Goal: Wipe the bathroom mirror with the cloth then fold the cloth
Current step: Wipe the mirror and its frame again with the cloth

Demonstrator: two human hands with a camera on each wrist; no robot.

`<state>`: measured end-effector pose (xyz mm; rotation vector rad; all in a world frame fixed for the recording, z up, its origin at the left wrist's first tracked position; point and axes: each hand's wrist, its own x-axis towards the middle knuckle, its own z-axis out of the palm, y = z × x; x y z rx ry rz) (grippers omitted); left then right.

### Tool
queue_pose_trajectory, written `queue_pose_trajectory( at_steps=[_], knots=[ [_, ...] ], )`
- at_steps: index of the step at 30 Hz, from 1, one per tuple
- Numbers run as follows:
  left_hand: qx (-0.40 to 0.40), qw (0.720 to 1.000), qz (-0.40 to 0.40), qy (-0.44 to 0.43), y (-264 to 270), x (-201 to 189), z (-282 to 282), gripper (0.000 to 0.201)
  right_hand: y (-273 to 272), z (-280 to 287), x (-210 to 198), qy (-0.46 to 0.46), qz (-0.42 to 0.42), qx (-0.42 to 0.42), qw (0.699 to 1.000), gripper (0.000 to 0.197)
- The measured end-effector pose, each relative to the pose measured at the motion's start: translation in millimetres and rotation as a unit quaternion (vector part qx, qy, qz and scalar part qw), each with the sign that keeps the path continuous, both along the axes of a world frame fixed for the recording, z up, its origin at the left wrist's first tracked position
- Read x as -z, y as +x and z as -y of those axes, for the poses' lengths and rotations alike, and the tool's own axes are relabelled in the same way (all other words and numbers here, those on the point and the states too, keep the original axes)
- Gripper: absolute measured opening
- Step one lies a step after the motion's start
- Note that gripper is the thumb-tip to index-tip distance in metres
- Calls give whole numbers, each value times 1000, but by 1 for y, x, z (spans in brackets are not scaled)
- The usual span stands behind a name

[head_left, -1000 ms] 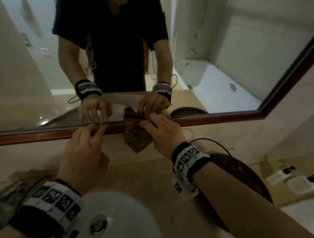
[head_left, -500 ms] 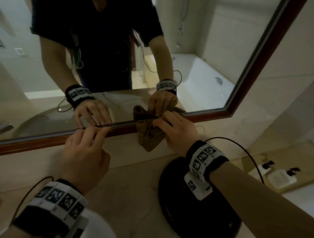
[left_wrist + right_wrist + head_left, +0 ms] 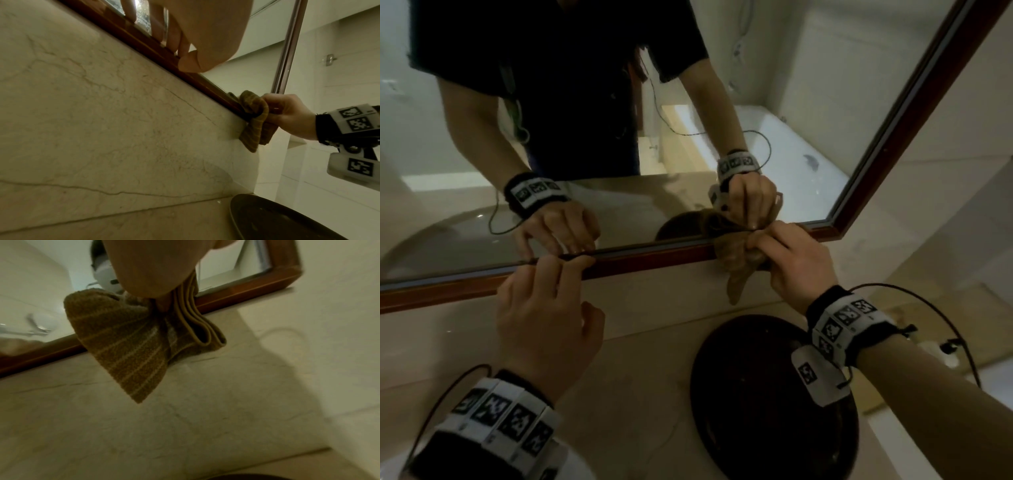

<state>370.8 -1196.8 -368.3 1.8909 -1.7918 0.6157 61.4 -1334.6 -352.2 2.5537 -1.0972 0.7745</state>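
Note:
The mirror (image 3: 808, 102) has a red-brown wooden frame (image 3: 647, 255) and fills the wall ahead. My right hand (image 3: 791, 257) grips a bunched brown striped cloth (image 3: 736, 263) and presses it against the frame's lower edge, close to the mirror's bottom right corner (image 3: 837, 224). The cloth (image 3: 131, 344) hangs below my fist in the right wrist view, a corner drooping down. The cloth (image 3: 255, 120) also shows in the left wrist view. My left hand (image 3: 544, 308) rests its straight fingertips (image 3: 185, 48) on the frame's lower edge, further left, holding nothing.
A dark round tray (image 3: 774, 394) lies on the beige marble counter (image 3: 640, 394) under my right forearm. A white basin rim (image 3: 582, 471) sits at the lower left. Small white dispensers (image 3: 948, 353) stand at the right. The marble backsplash (image 3: 102, 129) runs below the frame.
My right hand has slid the cloth to the right along the bottom of the frame, toward the corner. My view has swung right too. The left hand stays on the frame.

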Motion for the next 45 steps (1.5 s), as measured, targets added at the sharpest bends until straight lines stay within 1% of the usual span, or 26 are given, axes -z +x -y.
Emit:
queue_pose_trajectory(
  at_steps=[7, 8, 11, 15, 17, 19, 21, 24, 26, 27, 29, 30, 31, 33, 35, 36, 38, 39, 41, 42, 44, 45],
  knots=[
    [-34, 999, 6, -15, -9, 3, 2, 46, -70, 16, -3, -3, 22, 111, 994, 42],
    [-40, 999, 10, -20, -11, 4, 2, 45, -77, 19, -2, -8, 22, 114, 993, 42],
    [-58, 998, 4, -29, -19, 5, 3, 46, -88, 25, 2, -26, 22, 82, 996, 39],
    [-76, 996, -46, -19, -28, 6, 7, 50, -88, 26, 11, -18, 71, 67, 995, 39],
    [-98, 993, -63, -9, -33, 4, 8, 51, -84, 27, 12, -5, 107, 51, 993, 37],
    [-124, 990, -61, 3, -38, -1, 8, 51, -76, 26, 10, -17, 127, 53, 990, 34],
    [-141, 988, -60, 22, -41, -6, 7, 50, -62, 21, 9, -35, 141, 87, 986, 34],
    [-140, 988, -41, 47, -38, -12, 6, 48, -30, 9, 3, 12, 236, 103, 966, 35],
    [-126, 991, -23, 50, -35, -12, 5, 47, -11, 2, -3, 9, 324, 118, 939, 34],
    [-119, 992, -19, 47, -33, -12, 4, 46, -2, -1, -6, 6, 381, 126, 916, 32],
    [-102, 994, -15, 36, -32, -10, 3, 44, 19, -7, -15, 30, 493, 142, 858, 30],
    [-92, 995, -14, 34, -31, -10, 2, 42, 31, -9, -19, 51, 523, 143, 839, 29],
    [-83, 996, -14, 35, -31, -11, 2, 42, 45, -11, -23, 69, 527, 143, 835, 29],
    [-69, 997, -19, 40, -32, -12, -1, 42, 71, -16, -25, 92, 485, 139, 858, 29],
    [-30, 998, -55, 30, -40, -12, -9, 41, 88, -20, -22, 96, 449, 124, 880, 29],
    [13, 995, -94, 22, -48, -13, -13, 40, 91, -21, -20, 95, 442, 116, 884, 30],
    [132, 977, -165, 21, -70, -14, -16, 41, 89, -22, -16, 104, 447, 103, 882, 32],
    [191, 965, -174, 35, -83, -15, -12, 44, 85, -23, -15, 109, 453, 91, 880, 32],
    [273, 947, -159, 57, -107, -16, 8, 53, 74, -26, -14, 110, 458, 45, 881, 32],
    [289, 943, -154, 61, -117, -16, 21, 58, 68, -28, -14, 111, 457, 15, 882, 32],
    [276, 950, -124, 73, -130, -14, 45, 67, 54, -30, -14, 121, 460, -24, 879, 34],
    [258, 959, -84, 80, -134, -12, 54, 70, 46, -29, -13, 128, 470, -20, 873, 32]
  ],
)
